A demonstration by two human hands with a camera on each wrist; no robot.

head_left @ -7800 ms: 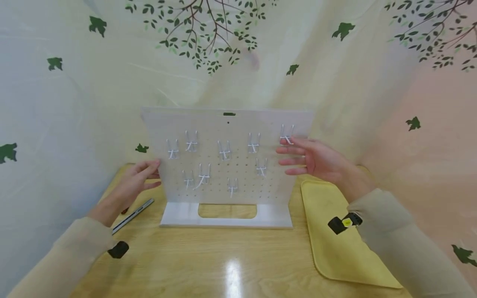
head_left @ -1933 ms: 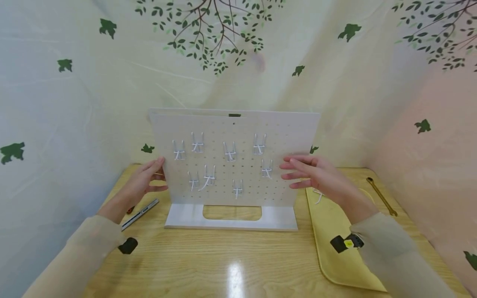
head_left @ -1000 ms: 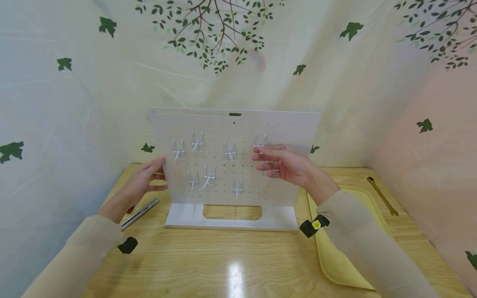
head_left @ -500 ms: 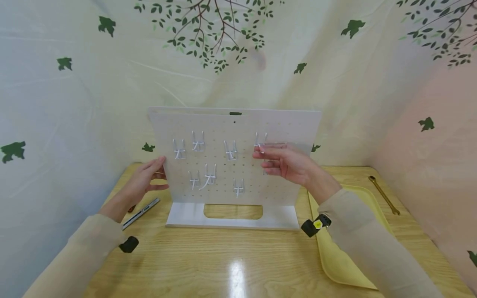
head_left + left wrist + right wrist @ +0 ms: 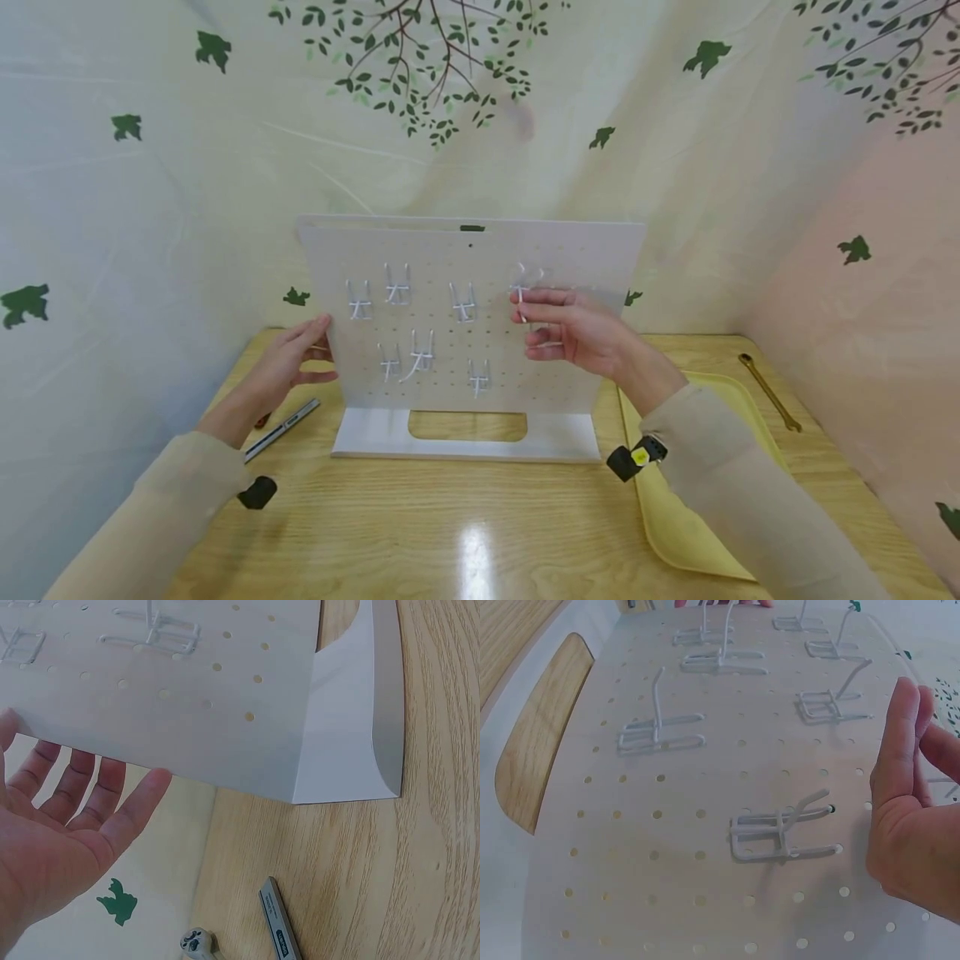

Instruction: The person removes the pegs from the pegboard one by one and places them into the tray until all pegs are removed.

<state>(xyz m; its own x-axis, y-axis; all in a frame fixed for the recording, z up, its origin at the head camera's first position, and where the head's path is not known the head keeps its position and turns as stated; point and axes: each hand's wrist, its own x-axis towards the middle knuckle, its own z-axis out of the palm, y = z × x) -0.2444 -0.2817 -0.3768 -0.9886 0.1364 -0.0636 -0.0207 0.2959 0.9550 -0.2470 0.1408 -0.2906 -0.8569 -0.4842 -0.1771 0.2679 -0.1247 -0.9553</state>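
A white pegboard [image 5: 577, 258] on a flat base stands upright, with several white wire hooks such as one hook [image 5: 462, 308] on its face. My left hand [image 5: 288, 358] grips the board's left edge, thumb at the front and fingers behind, as the left wrist view shows. At the upper right, my right hand [image 5: 573, 329] pinches a pegboard hook [image 5: 521, 292], whose prongs look tilted and blurred against the board. In the right wrist view, another hook [image 5: 784, 832] sits on the board beside that hand; the hand mostly covers it in the head view.
A yellow tray [image 5: 697, 533] lies to the right, partly under the right forearm. Beyond it is a brass-coloured wrench [image 5: 772, 396]. Left of the board lies a slim grey tool [image 5: 282, 431], like a utility knife, near a handle with a paw-like mark [image 5: 196, 943]. Patterned cloth hangs behind.
The hook formerly at the board's top right has gone; one showed on the tray later. My right hand has moved left to another hook, which now tilts. The left hand stays at the edge.
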